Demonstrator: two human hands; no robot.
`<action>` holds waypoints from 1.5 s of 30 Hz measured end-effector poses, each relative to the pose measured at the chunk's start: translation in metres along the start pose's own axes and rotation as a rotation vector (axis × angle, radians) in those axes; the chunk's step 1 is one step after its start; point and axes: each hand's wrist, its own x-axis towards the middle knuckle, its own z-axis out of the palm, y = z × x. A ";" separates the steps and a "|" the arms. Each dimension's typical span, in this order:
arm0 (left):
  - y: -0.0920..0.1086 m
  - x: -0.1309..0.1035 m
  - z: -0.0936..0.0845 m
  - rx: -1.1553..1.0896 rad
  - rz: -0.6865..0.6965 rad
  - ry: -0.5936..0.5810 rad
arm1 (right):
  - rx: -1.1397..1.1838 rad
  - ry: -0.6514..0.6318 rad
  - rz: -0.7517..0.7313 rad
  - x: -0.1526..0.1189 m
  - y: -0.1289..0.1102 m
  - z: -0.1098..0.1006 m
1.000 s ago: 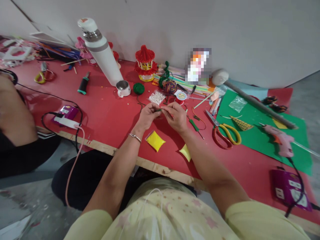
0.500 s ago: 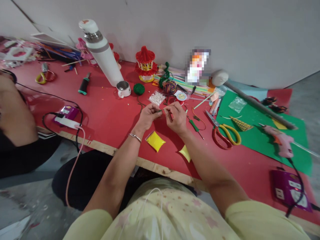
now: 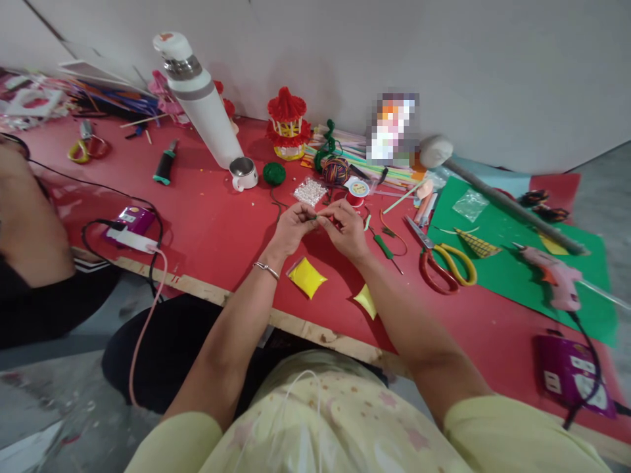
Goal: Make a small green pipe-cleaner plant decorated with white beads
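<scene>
My left hand is closed in a pinch over the red tabletop, with a tiny green piece just showing at its fingertips. Against it, fingertip to fingertip, my right hand is pinched too; what it holds is hidden by the fingers. Beyond the hands lies a clear bag of white beads, beside a red thread spool. Nearer my body are a yellow packet and a second yellow packet partly covered by my right forearm. A green-handled hook tool lies right of my right hand.
Yellow-and-red scissors and a pink glue gun lie at right. A white bottle, a steel cup, a green yarn ball and a red paper lantern stand behind. Another person's arm is at left.
My right hand has moved slightly left, closing the small gap, so the fingertips of both hands now meet. The things on the table have stayed in place.
</scene>
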 end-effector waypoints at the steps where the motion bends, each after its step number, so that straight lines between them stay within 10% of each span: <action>1: -0.001 0.000 0.000 0.003 0.000 0.000 | 0.013 0.002 0.005 0.001 -0.001 0.001; 27: 0.004 -0.003 0.008 -0.066 -0.031 0.016 | -0.013 0.078 0.028 0.000 -0.004 0.004; 32: 0.011 -0.006 0.011 -0.135 0.001 0.080 | 0.007 0.340 0.173 -0.004 -0.004 0.001; 38: 0.007 -0.003 0.003 -0.089 0.053 0.114 | 0.070 -0.028 0.171 -0.010 0.010 0.009; 45: 0.015 -0.005 0.002 0.302 0.313 0.146 | -0.080 0.113 0.121 -0.009 0.015 0.005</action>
